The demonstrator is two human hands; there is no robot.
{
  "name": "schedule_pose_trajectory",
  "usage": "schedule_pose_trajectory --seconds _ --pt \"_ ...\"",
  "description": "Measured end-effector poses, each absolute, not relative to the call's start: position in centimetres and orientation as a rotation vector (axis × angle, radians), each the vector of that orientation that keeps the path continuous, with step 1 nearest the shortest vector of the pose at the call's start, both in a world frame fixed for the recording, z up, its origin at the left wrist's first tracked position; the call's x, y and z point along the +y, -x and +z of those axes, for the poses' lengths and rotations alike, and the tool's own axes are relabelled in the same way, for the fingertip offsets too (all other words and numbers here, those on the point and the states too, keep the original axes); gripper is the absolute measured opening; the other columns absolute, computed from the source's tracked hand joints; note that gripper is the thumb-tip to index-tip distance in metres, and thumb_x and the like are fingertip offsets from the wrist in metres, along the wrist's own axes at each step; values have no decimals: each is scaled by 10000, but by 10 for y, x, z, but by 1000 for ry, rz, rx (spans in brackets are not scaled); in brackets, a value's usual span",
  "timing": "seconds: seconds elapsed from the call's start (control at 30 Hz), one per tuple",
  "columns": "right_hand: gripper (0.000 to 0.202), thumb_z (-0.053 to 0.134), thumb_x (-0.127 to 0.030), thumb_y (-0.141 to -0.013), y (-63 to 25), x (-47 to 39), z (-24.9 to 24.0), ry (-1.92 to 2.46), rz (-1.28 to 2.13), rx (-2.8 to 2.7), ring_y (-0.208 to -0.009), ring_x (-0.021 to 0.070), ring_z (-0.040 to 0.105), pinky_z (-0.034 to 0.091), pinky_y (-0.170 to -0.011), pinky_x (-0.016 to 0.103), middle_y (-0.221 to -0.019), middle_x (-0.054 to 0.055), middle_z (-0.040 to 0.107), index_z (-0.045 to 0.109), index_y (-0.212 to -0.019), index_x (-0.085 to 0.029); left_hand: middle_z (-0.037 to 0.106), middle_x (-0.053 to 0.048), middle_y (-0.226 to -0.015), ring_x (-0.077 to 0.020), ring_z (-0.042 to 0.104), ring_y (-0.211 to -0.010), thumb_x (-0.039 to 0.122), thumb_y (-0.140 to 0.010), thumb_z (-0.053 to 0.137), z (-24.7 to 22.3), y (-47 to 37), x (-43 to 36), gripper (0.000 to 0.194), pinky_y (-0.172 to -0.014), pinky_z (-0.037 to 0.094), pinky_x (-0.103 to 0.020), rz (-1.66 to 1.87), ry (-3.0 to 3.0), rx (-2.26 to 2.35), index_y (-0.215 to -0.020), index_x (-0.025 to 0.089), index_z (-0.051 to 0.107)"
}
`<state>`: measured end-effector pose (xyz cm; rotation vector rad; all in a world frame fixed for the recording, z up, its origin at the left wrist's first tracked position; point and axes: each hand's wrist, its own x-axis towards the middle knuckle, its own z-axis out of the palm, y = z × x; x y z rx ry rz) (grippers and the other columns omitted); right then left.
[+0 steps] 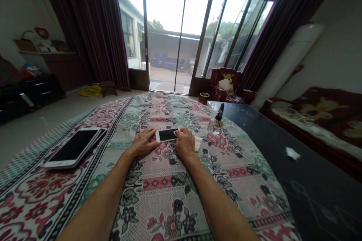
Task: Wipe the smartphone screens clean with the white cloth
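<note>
A white phone with a dark screen lies face up on the flowered tablecloth, between my two hands. My left hand grips its left end, thumb and fingers around the edge. At the right end, my right hand has its fingers bent together over the screen, pressing something small and white there. A white cloth or tissue shows beside and partly under my right hand. To the left, a larger white phone rests on top of another device.
A clear spray bottle with a black nozzle stands right of my hands. Further right are a dark table with a crumpled white tissue and a red sofa. Glass doors stand beyond the table.
</note>
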<state>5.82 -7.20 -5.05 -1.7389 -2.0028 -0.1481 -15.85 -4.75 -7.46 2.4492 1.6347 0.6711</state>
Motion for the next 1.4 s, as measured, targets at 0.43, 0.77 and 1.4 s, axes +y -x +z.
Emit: schedule_pose_trajectory --seconds 0.43,0.77,1.4 --pt "207 538 -254 -864 -8 -81 -43 1582 -121 -2294 -969 224 443 344 -784 320 -1077 81 542 631 -1046 -223 516 -59 -1353 -271 454 -1235 402 -772 591 -71 155 -50 534 -1044 339 -386 666 -2434 1659 -1277 237 539" --pt "273 426 -221 -921 -38 -49 -44 1875 -51 -2027 -999 232 450 323 -807 333 -1095 101 545 669 -1041 -258 517 -70 -1345 -280 458 -1224 391 -776 608 -62 153 -53 534 -1025 347 -413 624 -2425 1647 -1283 244 523" --pt "232 490 -148 -825 -33 -59 -45 1609 -23 -2065 -981 208 503 366 -864 279 -1040 93 616 686 -947 -169 527 -68 -1332 -277 467 -1214 393 -775 614 -67 154 -51 505 -1018 353 -415 675 -2433 1621 -1254 254 535"
